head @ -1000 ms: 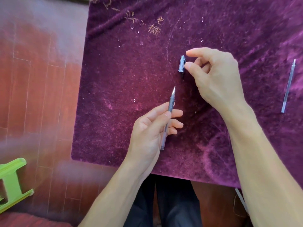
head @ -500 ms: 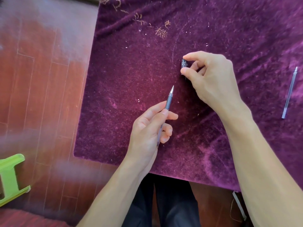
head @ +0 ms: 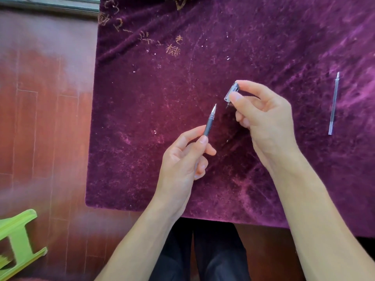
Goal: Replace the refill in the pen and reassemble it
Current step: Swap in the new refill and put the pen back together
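The left hand (head: 182,159) holds a slim grey pen with a rubbery grip section and a silver metal cone tip (head: 210,122). Thumb and forefinger are closed on the lower end of the grip section, so the tip and most of the grip stand clear above the fingers while the rest of the barrel is hidden behind the palm. The pen tilts slightly to the right, tip pointing away from the person.

The right hand (head: 263,120) is raised just right of the pen tip and pinches a small clear plastic pen cap with a clip (head: 231,93) between thumb and forefinger. The cap sticks out to the left of the fingertips, tilted, with its lower end nearest the pen tip; cap and tip are near each other but apart. Whether the cap is lifted off the cloth cannot be told for certain.

Both hands work over a deep purple velvet cloth with gold embroidery near its far edge (head: 162,88). Well to the right of the right hand, 1 thin clear refill tube with a metal point (head: 333,104) lies on the cloth, nearly upright in view, untouched by either hand. A lime green plastic stool (head: 18,240) stands on the reddish wooden floor (head: 40,118) at lower left.
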Available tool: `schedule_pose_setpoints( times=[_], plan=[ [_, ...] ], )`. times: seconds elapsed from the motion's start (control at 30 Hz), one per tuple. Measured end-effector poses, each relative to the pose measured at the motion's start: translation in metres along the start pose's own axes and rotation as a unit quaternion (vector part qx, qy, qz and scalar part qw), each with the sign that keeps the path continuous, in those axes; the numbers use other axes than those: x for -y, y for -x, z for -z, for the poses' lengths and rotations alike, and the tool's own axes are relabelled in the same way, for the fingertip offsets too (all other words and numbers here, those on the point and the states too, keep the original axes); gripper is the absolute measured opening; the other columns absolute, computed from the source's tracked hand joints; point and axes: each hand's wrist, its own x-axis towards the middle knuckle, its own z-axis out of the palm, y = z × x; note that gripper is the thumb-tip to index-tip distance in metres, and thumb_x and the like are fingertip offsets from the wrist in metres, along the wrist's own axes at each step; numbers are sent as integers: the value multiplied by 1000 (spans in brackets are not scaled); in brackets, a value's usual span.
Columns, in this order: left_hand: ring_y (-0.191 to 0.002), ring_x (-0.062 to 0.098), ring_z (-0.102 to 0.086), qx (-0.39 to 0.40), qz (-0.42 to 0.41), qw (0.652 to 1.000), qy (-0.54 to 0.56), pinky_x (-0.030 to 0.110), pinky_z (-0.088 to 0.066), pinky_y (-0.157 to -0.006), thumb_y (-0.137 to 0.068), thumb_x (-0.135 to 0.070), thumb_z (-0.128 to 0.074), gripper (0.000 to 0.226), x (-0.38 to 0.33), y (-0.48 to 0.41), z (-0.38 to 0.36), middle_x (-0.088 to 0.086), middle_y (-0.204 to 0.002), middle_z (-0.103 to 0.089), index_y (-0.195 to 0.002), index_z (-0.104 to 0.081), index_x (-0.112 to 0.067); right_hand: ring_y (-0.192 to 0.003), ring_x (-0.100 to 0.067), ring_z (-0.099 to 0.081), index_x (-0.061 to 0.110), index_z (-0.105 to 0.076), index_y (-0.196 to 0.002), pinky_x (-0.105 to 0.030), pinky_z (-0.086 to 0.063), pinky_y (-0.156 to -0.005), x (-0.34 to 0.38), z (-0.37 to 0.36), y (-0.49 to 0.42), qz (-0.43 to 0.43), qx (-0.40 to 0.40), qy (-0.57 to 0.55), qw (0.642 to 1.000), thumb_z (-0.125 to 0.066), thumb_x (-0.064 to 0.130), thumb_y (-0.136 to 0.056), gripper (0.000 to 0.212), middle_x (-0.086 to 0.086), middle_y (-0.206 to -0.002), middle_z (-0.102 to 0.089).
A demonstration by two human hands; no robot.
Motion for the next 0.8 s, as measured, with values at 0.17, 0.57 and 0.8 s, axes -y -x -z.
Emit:
schedule_pose_setpoints(
  times=[0.17, 0.57, 0.8],
  plan=[
    [-51, 6, -46, 9, 5, 1000, -17, 17, -39, -48, -97, -28, -66, 25, 7, -1, -10, 2, -83, -68, -122, -71, -28, -66, -7, -56, 30, -80, -112, -23, -47, -65, -11, 10, 16, -49, -1, -73, 996, -81, 28, -93, 20, -4, -83, -72],
    [-52, 5, -46, 17, 5, 999, -30, 18, -38, -47, -98, -25, -65, 23, 17, -3, -25, 1, -81, -69, -118, -73, -30, -62, -4, -58, 27, -78, -115, -18, -49, -64, -15, 24, 22, -30, 2, -86, 996, -81, 24, -93, 22, 4, -84, -78],
    [-52, 5, -46, 17, 3, 1000, -24, 17, -39, -47, -98, -23, -65, 23, 21, -3, -29, 2, -81, -69, -119, -73, -29, -64, -1, -62, 20, -76, -123, -14, -50, -66, -18, 30, 21, 9, 10, -47, 999, -79, 19, -95, 27, 8, -80, -79]
  ],
)
